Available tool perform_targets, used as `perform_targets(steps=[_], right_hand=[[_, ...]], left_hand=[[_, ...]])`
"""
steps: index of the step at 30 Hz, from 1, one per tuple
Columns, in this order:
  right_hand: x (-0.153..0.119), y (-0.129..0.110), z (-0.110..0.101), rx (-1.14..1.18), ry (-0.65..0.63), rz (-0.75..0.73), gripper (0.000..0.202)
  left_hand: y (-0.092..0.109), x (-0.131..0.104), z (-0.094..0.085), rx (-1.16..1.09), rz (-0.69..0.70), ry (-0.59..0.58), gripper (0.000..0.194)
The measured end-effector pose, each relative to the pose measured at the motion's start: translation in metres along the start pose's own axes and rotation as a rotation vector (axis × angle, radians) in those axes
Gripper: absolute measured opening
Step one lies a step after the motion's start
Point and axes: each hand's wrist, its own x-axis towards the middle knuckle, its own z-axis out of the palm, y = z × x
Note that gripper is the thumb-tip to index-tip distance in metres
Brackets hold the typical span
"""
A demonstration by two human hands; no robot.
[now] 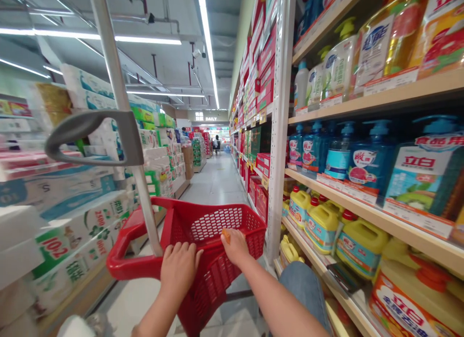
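A red plastic rolling shopping basket (pixel 213 216) with perforated walls stands tilted in front of me. My left hand (pixel 180 265) is closed over its near rim, fingers curled over the edge, beside the metal pole (pixel 148 211). My right hand (pixel 235 246) is at the basket's near side, a little to the right of my left. Its fingers are closed around a small orange thing (pixel 226 235), mostly hidden, whose kind I cannot make out. The grey loop handle (pixel 96 139) on the pole rises at the left, apart from both hands.
Shelves on the right hold yellow jugs (pixel 321 226), blue pump bottles (pixel 368 153) and large detergent bottles (pixel 426 175). A white shelf post (pixel 281 119) rises close by. Stacked tissue packs (pixel 87 235) line the left. The aisle floor (pixel 208 182) runs ahead towards a distant person (pixel 216 142).
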Motion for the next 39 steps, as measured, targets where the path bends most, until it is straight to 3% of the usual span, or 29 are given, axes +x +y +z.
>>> perform_targets(steps=[2,4,7,10,11,13,14,16,18,20,23,26,28,33,36,39], right_hand=[[-0.002,-0.008,-0.001,0.019,0.012,0.003,0.028],[-0.007,-0.022,0.004,0.103,0.009,-0.094,0.029],[-0.014,-0.035,0.009,0.229,-0.003,-0.232,0.034],[-0.012,-0.026,0.006,0.219,0.023,-0.166,0.034],[-0.011,-0.021,0.004,0.203,0.032,-0.131,0.033],[-0.011,-0.016,0.002,0.192,0.042,-0.09,0.032],[-0.012,-0.017,0.003,0.203,0.042,-0.099,0.032],[-0.017,-0.025,0.006,0.24,0.054,-0.155,0.034],[-0.022,-0.036,0.012,0.265,0.083,-0.203,0.038],[-0.024,-0.041,0.016,0.262,0.114,-0.193,0.039],[-0.015,-0.033,0.016,0.228,0.122,-0.13,0.032],[-0.002,-0.02,0.008,0.212,0.112,-0.068,0.03],[0.001,-0.018,0.001,0.245,0.105,-0.043,0.03],[-0.007,-0.041,-0.014,0.472,0.018,-0.204,0.034],[-0.007,-0.044,-0.024,0.528,-0.037,-0.237,0.035],[0.002,-0.031,-0.03,0.493,-0.062,-0.131,0.036]], left_hand=[[0.007,0.0,0.0,-0.003,-0.024,0.032,0.041],[0.012,0.002,0.002,-0.021,-0.033,0.014,0.038],[0.006,0.001,-0.002,-0.143,0.071,0.062,0.031],[-0.028,-0.009,-0.02,-0.298,0.233,0.346,0.022],[-0.045,-0.013,-0.028,-0.3,0.228,0.456,0.019],[-0.079,-0.017,-0.04,-0.259,0.038,0.67,0.019],[-0.094,-0.017,-0.044,-0.227,-0.069,0.668,0.024],[-0.116,-0.015,-0.045,-0.188,-0.11,0.406,0.034],[-0.125,-0.012,-0.04,-0.172,-0.088,0.156,0.046],[-0.122,-0.011,-0.036,-0.128,-0.096,0.05,0.055],[-0.109,-0.016,-0.039,-0.115,-0.052,0.042,0.057],[-0.101,-0.022,-0.045,-0.298,0.159,0.057,0.047],[-0.099,-0.023,-0.044,-0.432,0.245,0.131,0.041],[-0.088,-0.018,-0.032,-0.529,0.174,0.323,0.043],[-0.08,-0.016,-0.034,-0.515,0.179,0.273,0.044],[-0.078,-0.015,-0.041,-0.528,0.293,0.152,0.04]])
